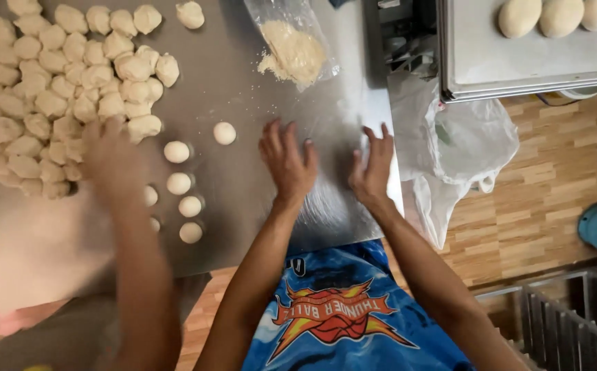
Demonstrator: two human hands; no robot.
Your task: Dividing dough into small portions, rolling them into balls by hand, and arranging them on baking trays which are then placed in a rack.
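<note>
**Two hands flat on a floured steel table, dough on all sides**

Left hand point(286, 161): fingers point(271, 136) spread, palm down on the steel table point(257, 96). Whether a dough piece sits under the palm cannot be told; nothing shows between the fingers.

Right hand point(372, 168): fingers point(385, 137) spread and slightly bent, palm down near the table's right edge. Also hides whatever may lie beneath. The two hands are near each other but apart, with a pale floury smear on the metal between and below them.

Nearest dough: one small rounded dough ball point(225, 132) just left of the left hand. Further left, a loose column of rounded balls point(179, 183), smooth and separate from one another.

Beyond those, a big heap of rough-cut dough pieces point(51, 89) filling the table's upper left corner, pieces touching and piled.

Another person's hand point(113, 161), blurred, reaches over the edge of that heap; its forearm runs down the left of the view.

Above the hands: an open clear plastic bag point(291, 48) with pale crumbly flour spilling from it.

Right of the table: a metal tray point(518, 62) holding large smooth dough rounds point(559, 15), a crumpled white plastic bag point(456, 148) hanging below it, wood-pattern floor point(559, 185) beneath.
</note>
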